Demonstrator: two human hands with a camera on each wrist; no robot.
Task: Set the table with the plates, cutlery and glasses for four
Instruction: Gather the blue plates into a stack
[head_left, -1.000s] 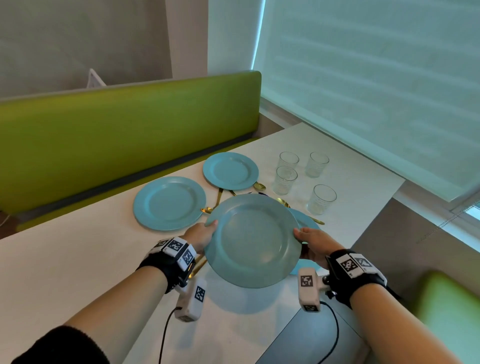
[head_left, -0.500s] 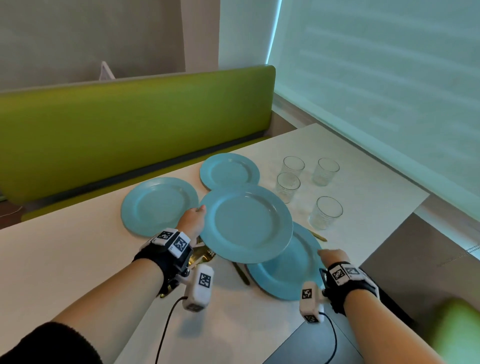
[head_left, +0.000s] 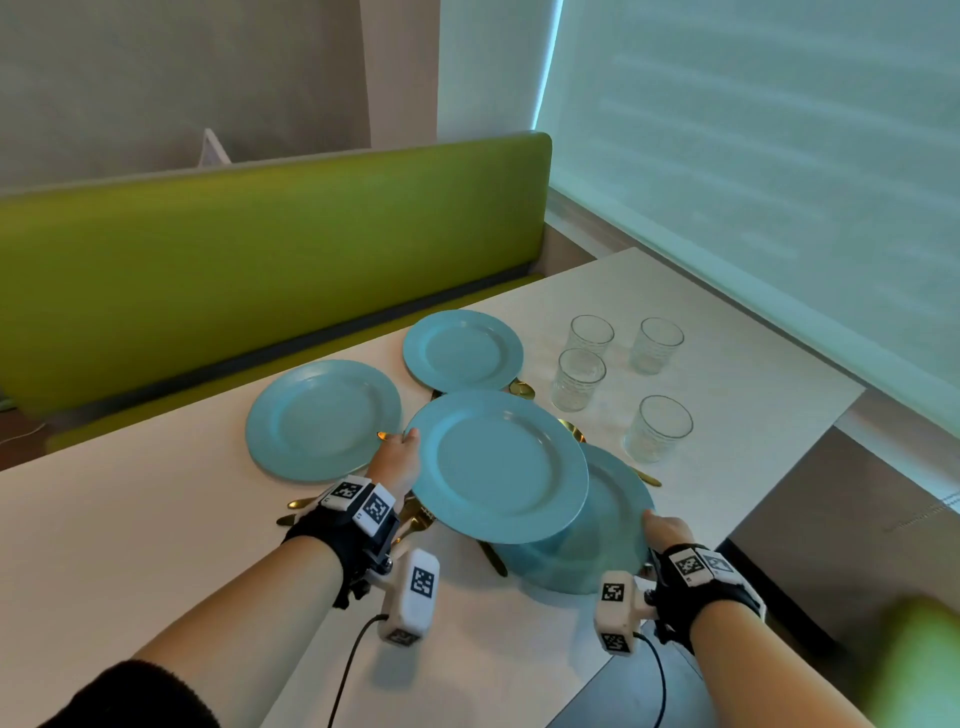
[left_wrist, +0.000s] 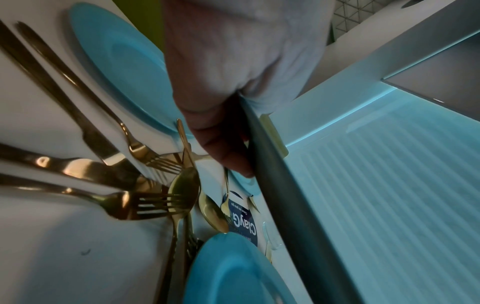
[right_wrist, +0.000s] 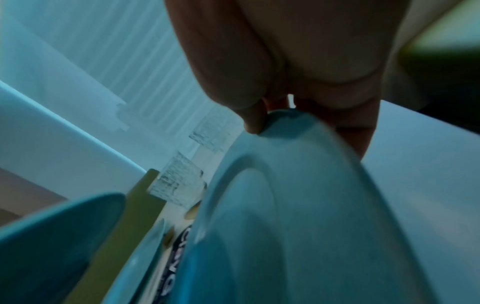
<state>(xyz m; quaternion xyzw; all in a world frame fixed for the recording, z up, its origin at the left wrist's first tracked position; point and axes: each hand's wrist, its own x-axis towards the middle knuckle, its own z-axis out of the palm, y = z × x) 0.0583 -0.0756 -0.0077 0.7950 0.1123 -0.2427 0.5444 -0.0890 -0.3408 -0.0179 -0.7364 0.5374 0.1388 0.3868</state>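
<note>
Blue melamine is what I hold: my left hand (head_left: 397, 462) grips the rim of the raised plate (head_left: 498, 467), thumb on top and fingers curled beneath, keeping it clear of the white counter (head_left: 130, 540). My right hand (head_left: 667, 532) pinches the edge of the lower plate (head_left: 615, 525), which the raised plate partly overlaps. Gold cutlery (left_wrist: 135, 185) lies heaped under the raised plate. Two more plates (head_left: 322, 418) sit beyond it towards the green bench (head_left: 260, 249), and four glasses (head_left: 657, 428) stand just to its right.
</note>
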